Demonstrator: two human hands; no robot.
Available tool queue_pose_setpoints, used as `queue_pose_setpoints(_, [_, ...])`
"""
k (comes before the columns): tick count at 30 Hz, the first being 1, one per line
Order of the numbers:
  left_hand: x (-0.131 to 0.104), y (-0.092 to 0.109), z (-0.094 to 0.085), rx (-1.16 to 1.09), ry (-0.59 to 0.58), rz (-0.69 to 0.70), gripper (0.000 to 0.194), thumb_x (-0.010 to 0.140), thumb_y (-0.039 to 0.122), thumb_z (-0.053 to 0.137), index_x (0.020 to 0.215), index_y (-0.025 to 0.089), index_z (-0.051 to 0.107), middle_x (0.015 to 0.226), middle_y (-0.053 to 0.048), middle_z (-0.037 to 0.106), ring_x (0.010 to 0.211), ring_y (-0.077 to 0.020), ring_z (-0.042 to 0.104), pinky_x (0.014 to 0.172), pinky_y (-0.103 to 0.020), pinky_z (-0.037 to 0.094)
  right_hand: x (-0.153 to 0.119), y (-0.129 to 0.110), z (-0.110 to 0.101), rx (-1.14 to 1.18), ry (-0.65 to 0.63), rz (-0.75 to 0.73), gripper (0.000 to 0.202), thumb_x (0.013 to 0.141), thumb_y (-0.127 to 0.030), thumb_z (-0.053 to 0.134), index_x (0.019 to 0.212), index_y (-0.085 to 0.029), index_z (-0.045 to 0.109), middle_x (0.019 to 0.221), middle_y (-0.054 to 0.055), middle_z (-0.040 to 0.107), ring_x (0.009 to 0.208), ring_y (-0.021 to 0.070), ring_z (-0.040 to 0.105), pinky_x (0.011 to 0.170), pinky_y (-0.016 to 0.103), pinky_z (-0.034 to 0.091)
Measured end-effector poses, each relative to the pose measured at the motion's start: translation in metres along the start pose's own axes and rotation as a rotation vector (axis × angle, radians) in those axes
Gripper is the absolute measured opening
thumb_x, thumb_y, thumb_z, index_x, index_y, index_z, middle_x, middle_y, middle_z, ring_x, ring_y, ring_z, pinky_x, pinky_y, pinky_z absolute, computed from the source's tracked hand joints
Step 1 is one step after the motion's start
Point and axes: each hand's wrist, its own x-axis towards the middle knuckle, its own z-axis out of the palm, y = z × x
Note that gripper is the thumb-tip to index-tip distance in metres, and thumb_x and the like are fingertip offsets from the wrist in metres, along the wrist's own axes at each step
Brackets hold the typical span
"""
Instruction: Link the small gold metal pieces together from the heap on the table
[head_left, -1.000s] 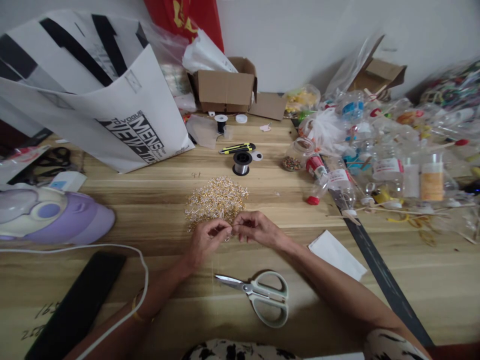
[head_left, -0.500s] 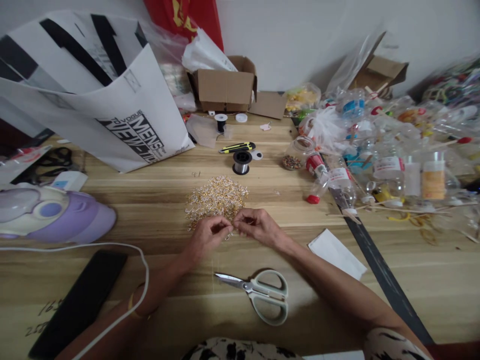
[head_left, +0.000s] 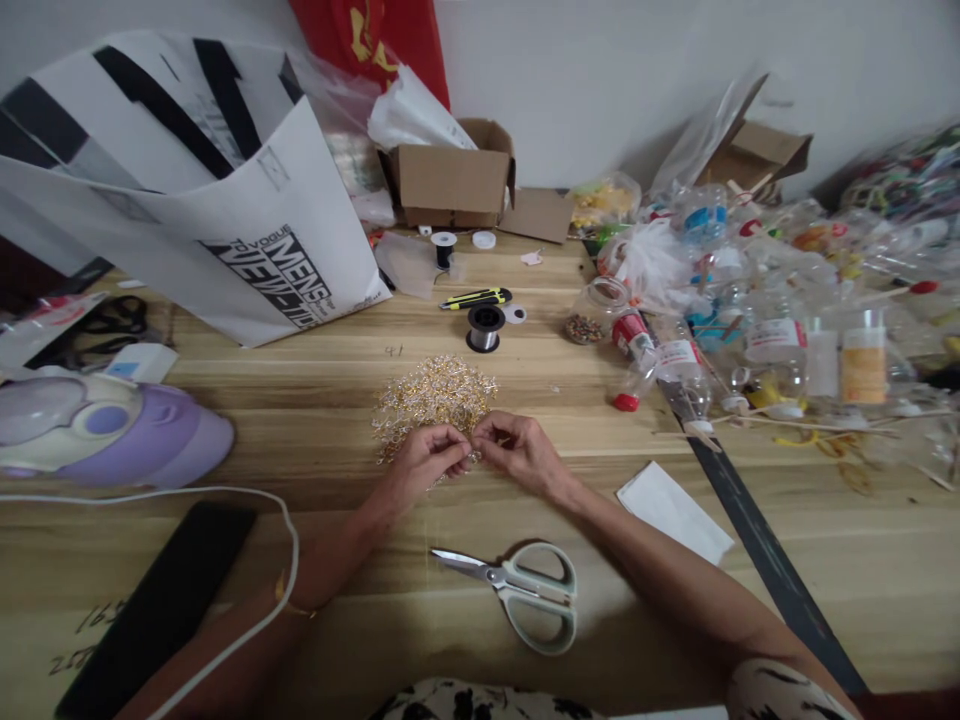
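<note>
My left hand (head_left: 431,458) and my right hand (head_left: 519,452) meet fingertip to fingertip at the near edge of a heap of small gold and silver beaded wire pieces (head_left: 431,395). Both hands are closed in a pinch. What sits between the fingers is too small to make out, though a few shiny bits show just below them. Nearer my body lies a pair of scissors (head_left: 499,580) with pale green handles, blades partly apart and pointing left. Behind the heap stands a black spool of silver wire (head_left: 485,328).
A yellow and black utility knife (head_left: 476,299) and a second spool (head_left: 444,250) lie farther back. Plastic bottles (head_left: 776,340) crowd the right. Folded white paper (head_left: 675,512) is beside my right forearm. At left are a black phone-like slab (head_left: 161,605), a white cable (head_left: 289,540) and a paper bag (head_left: 247,240).
Both hands have shifted very slightly up and to the right, still pinched together. The scissors, heap and spools stay where they were; the view itself has moved a little.
</note>
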Motion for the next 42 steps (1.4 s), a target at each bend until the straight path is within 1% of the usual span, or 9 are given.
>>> queue_pose_setpoints(7, [0.009, -0.005, -0.001, -0.082, -0.032, -0.022, 0.021, 0.068, 0.032, 0.068, 0.067, 0.013, 0.061, 0.059, 0.0, 0.062, 0.054, -0.0092, 0.055, 0.055, -0.021, 0.044, 0.0, 0.002, 0.002, -0.117, 0.068, -0.05, 0.01, 0.082, -0.019, 0.051, 0.076, -0.015, 0.058, 0.067, 0.0, 0.057, 0.061, 0.0101, 0.051, 0.055, 0.02, 0.038])
queue_pose_setpoints(16, [0.012, -0.014, -0.004, -0.221, -0.113, -0.046, 0.023, 0.073, 0.033, 0.067, 0.071, 0.011, 0.061, 0.065, -0.003, 0.065, 0.06, -0.0104, 0.059, 0.06, -0.022, 0.045, -0.001, 0.009, 0.008, -0.187, 0.105, -0.162, 0.013, 0.089, -0.023, 0.047, 0.081, -0.016, 0.054, 0.071, 0.001, 0.055, 0.064, 0.0116, 0.052, 0.059, 0.022, 0.041])
queue_pose_setpoints(19, [0.012, -0.017, -0.006, -0.238, -0.123, -0.053, 0.023, 0.073, 0.033, 0.067, 0.071, 0.011, 0.062, 0.066, -0.003, 0.066, 0.061, -0.0109, 0.06, 0.061, -0.022, 0.046, -0.003, 0.014, 0.01, -0.255, 0.114, -0.26, 0.012, 0.091, -0.022, 0.046, 0.083, -0.016, 0.054, 0.075, 0.003, 0.055, 0.068, 0.0127, 0.053, 0.063, 0.024, 0.043])
queue_pose_setpoints(22, [0.013, -0.02, -0.008, -0.258, -0.136, -0.062, 0.023, 0.073, 0.033, 0.068, 0.07, 0.011, 0.061, 0.066, -0.003, 0.066, 0.06, -0.0108, 0.06, 0.06, -0.022, 0.046, -0.004, 0.02, 0.009, -0.352, 0.082, -0.387, 0.011, 0.092, -0.019, 0.044, 0.09, -0.016, 0.054, 0.082, 0.006, 0.057, 0.074, 0.0138, 0.054, 0.065, 0.024, 0.044])
queue_pose_setpoints(27, [0.013, -0.022, -0.01, -0.298, -0.135, -0.087, 0.024, 0.07, 0.033, 0.07, 0.067, 0.011, 0.061, 0.063, -0.003, 0.065, 0.058, -0.0106, 0.059, 0.058, -0.022, 0.045, -0.006, 0.029, 0.006, -0.641, 0.067, -0.556, 0.013, 0.093, -0.019, 0.043, 0.098, -0.015, 0.054, 0.089, 0.008, 0.059, 0.074, 0.0139, 0.056, 0.058, 0.023, 0.043])
queue_pose_setpoints(31, [0.012, -0.021, -0.01, -0.299, -0.133, -0.089, 0.024, 0.069, 0.033, 0.071, 0.068, 0.011, 0.062, 0.063, -0.003, 0.065, 0.059, -0.0113, 0.059, 0.059, -0.022, 0.045, -0.006, 0.03, 0.0, -0.834, 0.041, -0.694, 0.017, 0.094, -0.018, 0.04, 0.104, -0.013, 0.052, 0.091, 0.009, 0.06, 0.074, 0.0132, 0.057, 0.056, 0.022, 0.043])
queue_pose_setpoints(36, [0.012, -0.02, -0.009, -0.315, -0.14, -0.093, 0.027, 0.068, 0.036, 0.072, 0.068, 0.011, 0.063, 0.062, -0.002, 0.063, 0.059, -0.0111, 0.058, 0.058, -0.022, 0.044, -0.005, 0.029, -0.004, -0.971, 0.008, -0.788, 0.019, 0.095, -0.016, 0.038, 0.108, -0.012, 0.05, 0.089, 0.009, 0.059, 0.076, 0.0139, 0.056, 0.055, 0.022, 0.042])
queue_pose_setpoints(42, [0.012, -0.021, -0.01, -0.301, -0.137, -0.085, 0.028, 0.067, 0.038, 0.071, 0.067, 0.011, 0.062, 0.06, -0.001, 0.062, 0.057, -0.0104, 0.056, 0.057, -0.022, 0.043, -0.006, 0.025, -0.006, -1.067, -0.01, -0.845, 0.018, 0.094, -0.013, 0.037, 0.102, -0.012, 0.053, 0.083, 0.008, 0.058, 0.071, 0.0137, 0.055, 0.054, 0.023, 0.041])
